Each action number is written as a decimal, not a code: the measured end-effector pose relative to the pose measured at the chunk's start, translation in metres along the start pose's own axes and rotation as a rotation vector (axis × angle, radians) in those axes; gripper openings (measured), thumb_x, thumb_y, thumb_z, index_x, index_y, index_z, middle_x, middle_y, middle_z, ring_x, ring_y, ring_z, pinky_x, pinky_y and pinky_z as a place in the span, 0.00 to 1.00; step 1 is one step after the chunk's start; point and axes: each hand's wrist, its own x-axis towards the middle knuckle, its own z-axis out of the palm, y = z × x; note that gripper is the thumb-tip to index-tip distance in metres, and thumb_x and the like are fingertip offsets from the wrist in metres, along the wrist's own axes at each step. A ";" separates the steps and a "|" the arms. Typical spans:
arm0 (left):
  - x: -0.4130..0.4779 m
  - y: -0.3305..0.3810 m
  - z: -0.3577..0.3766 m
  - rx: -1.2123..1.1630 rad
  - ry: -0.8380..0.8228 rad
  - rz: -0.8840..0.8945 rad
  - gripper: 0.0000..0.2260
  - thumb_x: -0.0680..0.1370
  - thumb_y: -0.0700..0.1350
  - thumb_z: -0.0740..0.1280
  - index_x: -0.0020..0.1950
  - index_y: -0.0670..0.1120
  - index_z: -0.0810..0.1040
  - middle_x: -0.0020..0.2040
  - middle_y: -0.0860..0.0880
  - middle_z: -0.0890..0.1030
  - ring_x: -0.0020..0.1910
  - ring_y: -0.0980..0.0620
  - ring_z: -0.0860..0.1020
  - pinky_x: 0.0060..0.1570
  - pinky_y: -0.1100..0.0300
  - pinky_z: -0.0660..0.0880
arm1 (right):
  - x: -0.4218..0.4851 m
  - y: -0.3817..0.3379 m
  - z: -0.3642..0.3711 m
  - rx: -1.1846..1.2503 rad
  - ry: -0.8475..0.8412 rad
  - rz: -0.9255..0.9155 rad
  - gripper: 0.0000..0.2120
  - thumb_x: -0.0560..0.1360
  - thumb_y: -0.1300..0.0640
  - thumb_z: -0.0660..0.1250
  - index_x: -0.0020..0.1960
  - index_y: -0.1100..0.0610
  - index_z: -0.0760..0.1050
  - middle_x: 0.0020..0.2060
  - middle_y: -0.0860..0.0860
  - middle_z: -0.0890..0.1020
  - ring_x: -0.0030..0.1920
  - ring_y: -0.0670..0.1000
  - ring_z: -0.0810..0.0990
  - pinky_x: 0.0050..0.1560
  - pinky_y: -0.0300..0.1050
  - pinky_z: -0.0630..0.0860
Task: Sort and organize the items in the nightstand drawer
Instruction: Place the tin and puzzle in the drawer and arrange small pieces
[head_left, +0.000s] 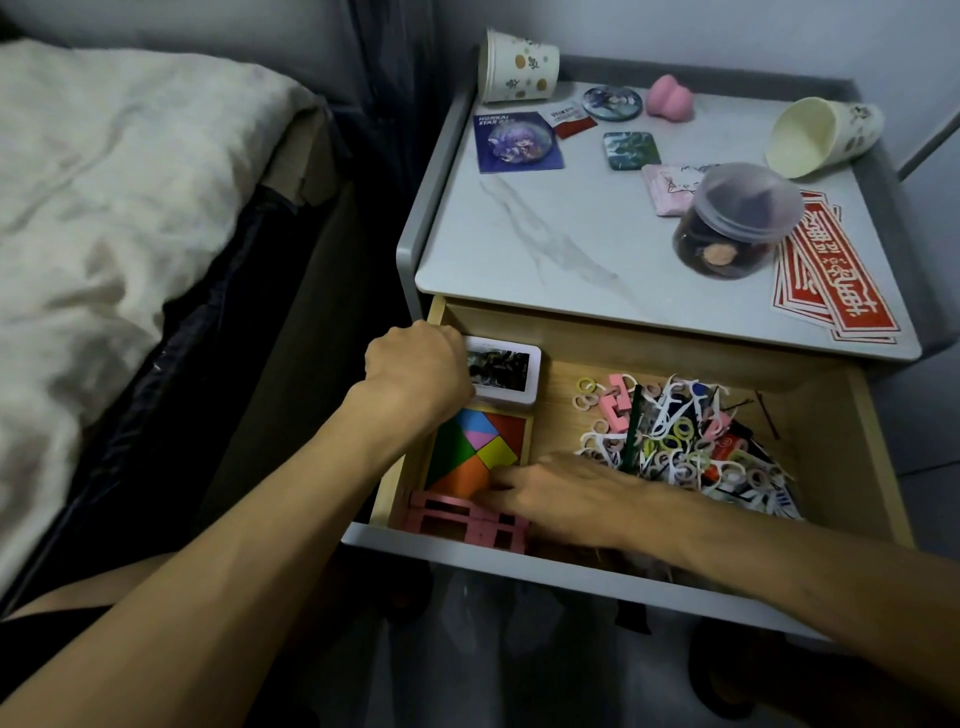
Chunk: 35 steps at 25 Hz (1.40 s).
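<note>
The wooden nightstand drawer (852, 415) stands pulled out. At its back left corner my left hand (415, 369) grips a white box of cards (511, 374). In front of the box lies a tangram puzzle (483, 441) of coloured pieces in a wooden tray. My right hand (561, 493) rests fingers-down at the puzzle's front right edge, beside a row of pink blocks (467, 522) along the drawer front. A jumbled heap of floss picks, small hair rings and packets (680, 447) fills the drawer's right half.
On the marble nightstand top (545, 234) lie two tipped paper cups (519, 67), badges, a pink toy (670, 98), a lidded jar (737, 223) and red stickers (836, 275). A bed with a cream blanket (104, 208) is at the left.
</note>
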 end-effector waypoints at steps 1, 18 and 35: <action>0.000 0.000 0.000 0.010 0.000 -0.007 0.19 0.79 0.53 0.66 0.64 0.42 0.74 0.57 0.43 0.78 0.54 0.41 0.79 0.42 0.54 0.71 | 0.000 -0.001 -0.003 -0.022 0.006 -0.001 0.18 0.80 0.59 0.61 0.69 0.54 0.68 0.57 0.54 0.75 0.49 0.55 0.79 0.40 0.44 0.71; 0.016 0.085 0.043 -0.296 0.074 0.636 0.19 0.75 0.39 0.65 0.65 0.52 0.74 0.56 0.43 0.80 0.51 0.38 0.80 0.45 0.47 0.78 | -0.104 0.102 0.003 0.011 0.140 0.480 0.16 0.76 0.61 0.63 0.62 0.50 0.76 0.60 0.50 0.76 0.60 0.54 0.77 0.55 0.49 0.75; 0.029 0.143 0.069 -0.656 -0.102 0.395 0.05 0.79 0.47 0.68 0.49 0.47 0.81 0.42 0.48 0.83 0.39 0.50 0.82 0.40 0.57 0.79 | -0.177 0.147 0.011 0.225 -0.045 0.627 0.10 0.72 0.64 0.69 0.50 0.53 0.81 0.48 0.48 0.82 0.51 0.49 0.79 0.53 0.47 0.76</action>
